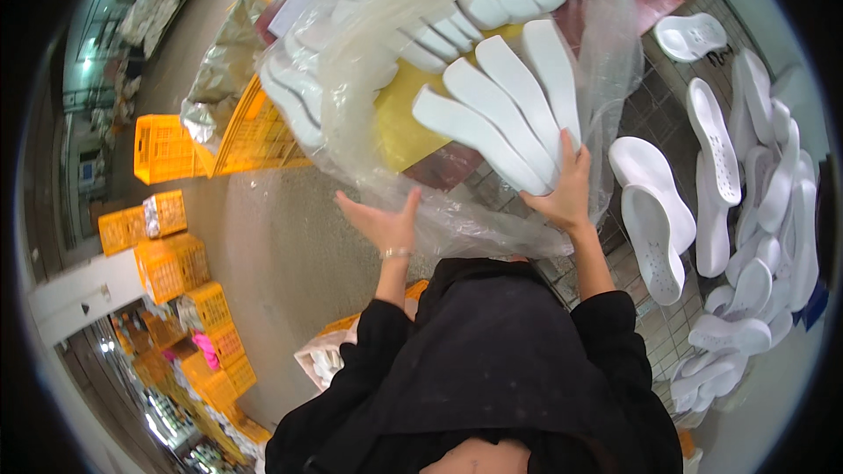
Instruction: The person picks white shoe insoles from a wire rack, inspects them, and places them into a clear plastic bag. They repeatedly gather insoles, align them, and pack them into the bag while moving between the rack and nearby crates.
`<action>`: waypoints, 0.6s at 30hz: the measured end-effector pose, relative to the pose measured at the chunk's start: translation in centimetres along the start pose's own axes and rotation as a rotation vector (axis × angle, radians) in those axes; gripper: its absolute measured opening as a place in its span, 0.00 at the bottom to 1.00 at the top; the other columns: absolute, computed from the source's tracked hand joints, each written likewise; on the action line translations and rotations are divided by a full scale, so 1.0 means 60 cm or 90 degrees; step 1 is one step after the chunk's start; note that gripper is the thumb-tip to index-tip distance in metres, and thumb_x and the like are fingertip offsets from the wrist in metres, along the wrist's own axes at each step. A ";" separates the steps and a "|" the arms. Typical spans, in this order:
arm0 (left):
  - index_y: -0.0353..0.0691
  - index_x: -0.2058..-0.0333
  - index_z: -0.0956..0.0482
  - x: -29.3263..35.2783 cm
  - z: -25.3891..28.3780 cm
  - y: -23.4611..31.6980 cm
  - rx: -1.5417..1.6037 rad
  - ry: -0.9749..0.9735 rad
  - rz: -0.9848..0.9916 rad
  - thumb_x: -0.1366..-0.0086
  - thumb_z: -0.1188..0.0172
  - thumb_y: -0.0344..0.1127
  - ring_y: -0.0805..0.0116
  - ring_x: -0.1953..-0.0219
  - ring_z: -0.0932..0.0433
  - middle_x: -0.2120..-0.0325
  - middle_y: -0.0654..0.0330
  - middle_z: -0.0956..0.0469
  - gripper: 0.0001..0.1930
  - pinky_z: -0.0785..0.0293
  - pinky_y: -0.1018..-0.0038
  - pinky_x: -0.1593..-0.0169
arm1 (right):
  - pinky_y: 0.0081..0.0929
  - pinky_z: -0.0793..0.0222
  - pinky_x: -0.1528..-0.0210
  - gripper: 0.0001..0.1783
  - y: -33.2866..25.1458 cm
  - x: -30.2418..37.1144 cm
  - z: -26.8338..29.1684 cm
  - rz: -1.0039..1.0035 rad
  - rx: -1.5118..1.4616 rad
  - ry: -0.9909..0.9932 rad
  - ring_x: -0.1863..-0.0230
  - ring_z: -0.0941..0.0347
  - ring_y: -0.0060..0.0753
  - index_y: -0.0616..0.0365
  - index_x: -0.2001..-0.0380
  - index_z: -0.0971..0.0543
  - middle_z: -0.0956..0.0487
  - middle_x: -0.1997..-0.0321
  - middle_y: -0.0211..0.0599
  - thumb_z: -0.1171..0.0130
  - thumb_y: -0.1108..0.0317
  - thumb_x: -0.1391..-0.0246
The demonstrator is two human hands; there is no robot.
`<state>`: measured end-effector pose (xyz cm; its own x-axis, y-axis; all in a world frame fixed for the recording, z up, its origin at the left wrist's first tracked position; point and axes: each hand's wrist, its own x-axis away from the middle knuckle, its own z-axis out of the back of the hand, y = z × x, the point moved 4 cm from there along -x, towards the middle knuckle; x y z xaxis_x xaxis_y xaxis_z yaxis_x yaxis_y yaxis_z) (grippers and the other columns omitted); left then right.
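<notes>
My right hand (pixel 564 197) grips the near ends of several white foam shoe soles (pixel 497 132), which fan out away from me. They lie over the opening of a large clear plastic bag (pixel 479 226). More white soles (pixel 430 42) stand in rows inside the bag along its far and left sides. A yellow surface (pixel 402 127) shows between those rows and the held soles. My left hand (pixel 384 225) is open, thumb and fingers spread, at the bag's near left edge. Nothing is in it; whether it touches the plastic I cannot tell.
Loose white soles (pixel 648 189) lie on the dark gridded surface at my right, with a heap of them (pixel 773 211) by the wall. Orange crates (pixel 171 265) line the left side, and another orange crate (pixel 255 136) stands beside the bag. A white-filled sack (pixel 323 364) sits by my left elbow.
</notes>
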<state>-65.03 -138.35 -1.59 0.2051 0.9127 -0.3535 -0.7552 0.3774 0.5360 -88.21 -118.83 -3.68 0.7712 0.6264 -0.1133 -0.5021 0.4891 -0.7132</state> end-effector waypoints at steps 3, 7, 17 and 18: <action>0.27 0.41 0.40 -0.007 -0.062 -0.058 0.164 -0.176 0.338 0.48 0.32 0.37 0.48 0.43 0.33 0.43 0.42 0.36 0.39 0.37 0.61 0.41 | 0.44 0.39 0.43 0.60 -0.035 0.021 0.019 0.019 -0.010 0.005 0.44 0.39 0.62 0.61 0.36 0.43 0.40 0.44 0.60 0.27 0.60 0.78; 0.26 0.47 0.34 0.008 -0.047 -0.104 0.432 -0.225 0.442 0.45 0.40 0.30 0.58 0.56 0.25 0.54 0.48 0.26 0.27 0.29 0.66 0.51 | 0.45 0.37 0.44 0.60 -0.135 0.089 0.014 0.053 -0.053 -0.041 0.45 0.37 0.62 0.61 0.37 0.42 0.38 0.44 0.60 0.27 0.58 0.79; 0.32 0.54 0.28 0.314 0.104 -0.098 0.141 -0.447 0.301 0.43 0.49 0.31 0.57 0.66 0.24 0.71 0.50 0.23 0.18 0.29 0.65 0.60 | 0.51 0.45 0.45 0.46 -0.167 0.101 -0.156 0.117 -0.024 -0.058 0.43 0.44 0.63 0.71 0.39 0.44 0.42 0.43 0.66 0.39 0.68 0.63; 0.32 0.54 0.27 0.321 0.105 -0.105 0.131 -0.467 0.263 0.44 0.49 0.31 0.54 0.66 0.24 0.71 0.49 0.23 0.18 0.29 0.63 0.60 | 0.50 0.44 0.47 0.39 -0.157 0.114 -0.166 0.126 -0.080 -0.044 0.42 0.44 0.60 0.78 0.42 0.41 0.42 0.42 0.66 0.46 0.72 0.60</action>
<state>-52.39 -122.14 -6.95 0.3430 0.8268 0.4459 -0.7444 -0.0503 0.6658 -74.32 -125.16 -4.62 0.6312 0.7452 -0.2150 -0.5852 0.2756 -0.7626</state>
